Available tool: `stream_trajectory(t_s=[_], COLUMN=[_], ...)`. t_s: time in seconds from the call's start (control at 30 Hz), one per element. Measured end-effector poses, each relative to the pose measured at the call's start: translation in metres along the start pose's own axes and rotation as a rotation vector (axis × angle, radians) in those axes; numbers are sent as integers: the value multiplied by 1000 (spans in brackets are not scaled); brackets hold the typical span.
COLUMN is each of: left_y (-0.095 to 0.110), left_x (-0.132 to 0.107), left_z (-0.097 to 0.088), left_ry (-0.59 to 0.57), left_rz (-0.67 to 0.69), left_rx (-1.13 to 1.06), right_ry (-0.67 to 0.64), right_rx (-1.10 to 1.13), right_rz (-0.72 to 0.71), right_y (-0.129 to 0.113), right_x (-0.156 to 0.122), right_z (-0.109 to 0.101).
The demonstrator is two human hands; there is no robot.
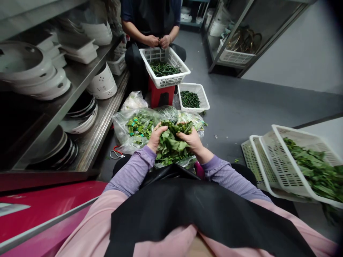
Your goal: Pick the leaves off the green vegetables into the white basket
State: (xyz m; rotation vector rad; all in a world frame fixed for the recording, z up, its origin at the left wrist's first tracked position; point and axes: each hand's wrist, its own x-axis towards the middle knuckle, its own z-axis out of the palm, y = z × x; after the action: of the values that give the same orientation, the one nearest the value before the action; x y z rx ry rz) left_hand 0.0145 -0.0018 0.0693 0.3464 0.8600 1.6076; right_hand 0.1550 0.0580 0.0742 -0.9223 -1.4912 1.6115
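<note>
- Gripped between left hand (155, 137) and right hand (194, 140), in front of black apron (187, 207): leafy greens (171, 145).
- Partly hidden by leaves: fingers (183, 136).
- Cut off at right edge: white plastic basket (284, 167).

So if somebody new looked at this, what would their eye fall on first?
Probably the bunch of loose green leaves at the centre, held between the wearer's left hand and right hand. Beyond it, a white slotted plastic basket of thin dark-green stalks sits on a bright red plastic stool. At the right edge, a tilted white plastic basket holds more leafy greens.
</note>
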Motion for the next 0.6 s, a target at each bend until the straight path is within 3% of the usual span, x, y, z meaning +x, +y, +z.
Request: stream_trajectory(t_s=[0.17, 0.27, 0.37, 0.5, 0.6], left_y=[-5, -5, 0, 10, 15], left_x=[-2, -1, 0, -5, -7], left_z=[6, 6, 4, 2, -3], left_ry=[-30, 49, 98, -32, -110], left_rz=[48, 91, 68, -100, -156], left_rx=[83, 144, 65, 12, 33], right_ry=[76, 111, 92, 56, 5], right_rx=[-144, -145, -23, 74, 61], right_rz=[-113, -139, -92, 7, -24], right_y=[-1, 1, 2, 2, 2], right_x=[-3, -6, -8, -7, -5], right_z=[5, 7, 6, -1, -11])
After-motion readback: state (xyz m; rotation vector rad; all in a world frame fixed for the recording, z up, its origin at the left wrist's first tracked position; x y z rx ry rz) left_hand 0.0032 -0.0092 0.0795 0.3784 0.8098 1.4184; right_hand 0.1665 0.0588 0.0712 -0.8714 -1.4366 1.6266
